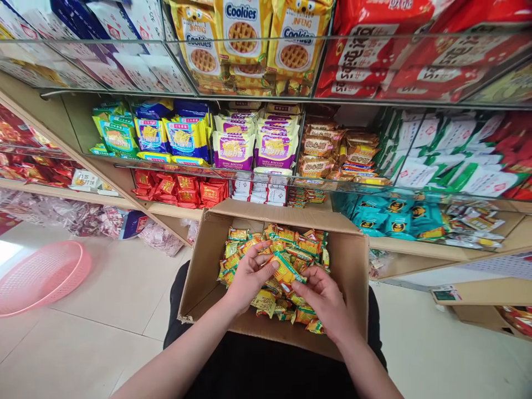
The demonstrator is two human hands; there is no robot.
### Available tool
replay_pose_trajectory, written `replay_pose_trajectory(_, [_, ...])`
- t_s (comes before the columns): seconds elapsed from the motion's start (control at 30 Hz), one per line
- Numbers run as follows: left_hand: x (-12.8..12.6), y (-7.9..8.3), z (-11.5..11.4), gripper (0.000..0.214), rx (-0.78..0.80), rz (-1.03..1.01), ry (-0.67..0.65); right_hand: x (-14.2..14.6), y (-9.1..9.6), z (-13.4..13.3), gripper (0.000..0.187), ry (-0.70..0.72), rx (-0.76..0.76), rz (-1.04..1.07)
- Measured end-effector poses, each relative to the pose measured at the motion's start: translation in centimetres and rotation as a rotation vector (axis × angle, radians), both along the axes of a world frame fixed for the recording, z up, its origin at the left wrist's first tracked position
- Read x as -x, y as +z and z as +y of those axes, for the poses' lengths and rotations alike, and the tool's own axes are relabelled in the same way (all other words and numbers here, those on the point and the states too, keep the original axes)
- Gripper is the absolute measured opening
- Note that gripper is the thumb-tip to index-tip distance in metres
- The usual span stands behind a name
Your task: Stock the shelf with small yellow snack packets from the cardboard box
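Observation:
A small yellow-and-green snack packet is held over an open cardboard box. My right hand pinches its lower right end between thumb and fingers. At the packet's upper left edge is my left hand, thumb and curled fingers closed around that end; the fingertips are partly hidden. Many similar snack packets lie loosely piled in the box beneath both hands. The box rests on my lap, its back flap raised toward the shelves.
Glass-fronted shelves ahead hold yellow cookie bags, purple soda biscuit packs, brown packets and teal packets. A pink mesh basket sits on the tiled floor at left. Another cardboard box is at right.

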State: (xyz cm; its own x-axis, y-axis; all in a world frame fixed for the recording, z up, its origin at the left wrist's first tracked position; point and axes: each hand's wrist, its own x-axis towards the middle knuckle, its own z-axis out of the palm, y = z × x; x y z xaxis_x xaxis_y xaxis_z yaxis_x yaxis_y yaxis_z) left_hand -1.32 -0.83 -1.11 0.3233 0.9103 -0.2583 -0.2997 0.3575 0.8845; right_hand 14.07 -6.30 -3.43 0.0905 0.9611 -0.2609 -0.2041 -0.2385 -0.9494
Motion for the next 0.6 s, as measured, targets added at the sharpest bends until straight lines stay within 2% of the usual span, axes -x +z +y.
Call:
replay_pose_trajectory(0.1, [-0.1, -0.3, -0.2, 0.043, -0.065, 0.087, -0.016, 0.3, -0.4, -0.1, 0.031, 0.073, -0.022, 0.023])
replay_pose_trajectory(0.2, [-0.8, -0.4, -1.0, 0.047, -0.104, 0.098, -0.030, 0.6, -0.6, -0.1, 0.034, 0.068, -0.034, 0.028])
replay_pose_trajectory(0.3, [-1.4, -0.5, -1.8, 0.039, -0.130, 0.056, -0.131, 0.7, -0.7, 0.0, 0.028, 0.008, -0.034, -0.011])
replay_pose_trajectory(0.4, [-1.4, -0.6, -1.9, 0.025, -0.197, 0.187, -0.252, 0.1, -0.5, 0.1, 0.029, 0.030, -0.088, -0.207])
replay_pose_trajectory(0.53, [-0.8, 0.4, -0.6, 0.025, -0.560, 0.628, -0.442, -1.8, 1.3, 0.5, 0.050, 0.071, -0.307, -0.645])
replay_pose_trajectory(0.6, [-0.8, 1.6, 0.4, 0.028, -0.741, 0.789, -0.544, -3.1, 2.7, 0.9, 0.040, 0.170, -0.438, -0.789])
